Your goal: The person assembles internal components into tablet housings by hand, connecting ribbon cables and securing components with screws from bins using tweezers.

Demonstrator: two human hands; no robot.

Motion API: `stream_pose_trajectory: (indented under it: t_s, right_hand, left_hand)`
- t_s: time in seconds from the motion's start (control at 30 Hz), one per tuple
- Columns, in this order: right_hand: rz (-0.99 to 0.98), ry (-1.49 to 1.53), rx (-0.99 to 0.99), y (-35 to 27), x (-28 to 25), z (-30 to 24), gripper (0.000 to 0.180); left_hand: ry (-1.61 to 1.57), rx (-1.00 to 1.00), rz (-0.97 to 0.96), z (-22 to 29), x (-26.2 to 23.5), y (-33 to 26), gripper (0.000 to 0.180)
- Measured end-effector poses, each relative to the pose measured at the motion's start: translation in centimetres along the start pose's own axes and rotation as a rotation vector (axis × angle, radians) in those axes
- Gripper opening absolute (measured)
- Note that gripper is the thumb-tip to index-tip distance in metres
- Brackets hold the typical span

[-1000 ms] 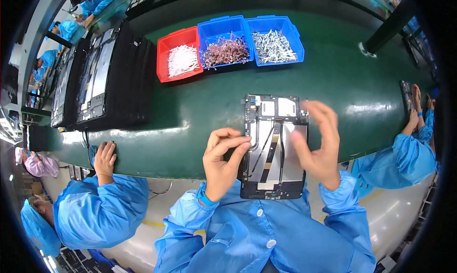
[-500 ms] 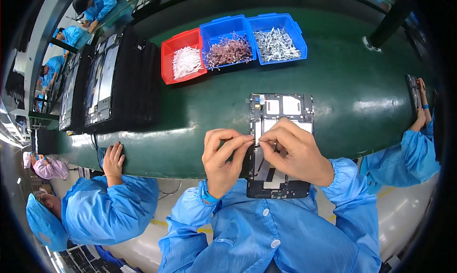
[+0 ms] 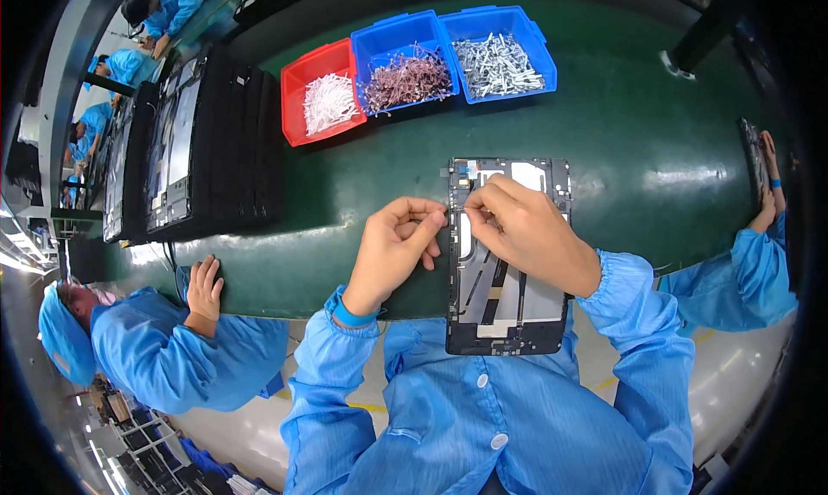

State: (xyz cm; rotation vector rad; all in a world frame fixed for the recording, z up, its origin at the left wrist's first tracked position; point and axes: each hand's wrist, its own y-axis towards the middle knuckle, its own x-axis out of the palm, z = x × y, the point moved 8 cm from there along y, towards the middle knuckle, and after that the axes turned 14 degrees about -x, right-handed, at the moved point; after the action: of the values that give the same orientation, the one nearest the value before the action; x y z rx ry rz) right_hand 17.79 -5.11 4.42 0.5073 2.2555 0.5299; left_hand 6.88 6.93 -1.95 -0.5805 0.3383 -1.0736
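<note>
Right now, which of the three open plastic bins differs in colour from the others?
The red plastic bin of white pieces, at the row's left end; the middle blue plastic bin and right blue plastic bin match.

Green workbench [image 3: 362, 174] stretches across the frame, dark panels [image 3: 224, 141] stand stacked upper left, red bin [image 3: 293, 103] and two blue bins [image 3: 384, 42] top center, opened tablet [image 3: 539, 301] overlaps the near edge right of center.
</note>
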Motion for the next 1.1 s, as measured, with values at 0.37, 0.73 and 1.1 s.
stream_pose_trajectory:
  t_s: [0.37, 0.73, 1.1]
  right_hand:
    - [-0.05, -0.071, -0.006, 0.1, 0.2, 0.2, 0.011]
    - [-0.039, -0.078, -0.028, 0.0, 0.2, 0.3, 0.01]
    - [-0.035, -0.086, -0.085, -0.1, 0.1, 0.0, 0.015]
  left_hand:
    - [0.009, -0.073, -0.076, 1.0, 0.0, 1.3, 0.018]
    - [0.042, -0.115, -0.056, 1.2, 0.0, 1.6, 0.013]
    - [0.062, -0.143, -0.047, 1.3, 0.1, 1.7, 0.009]
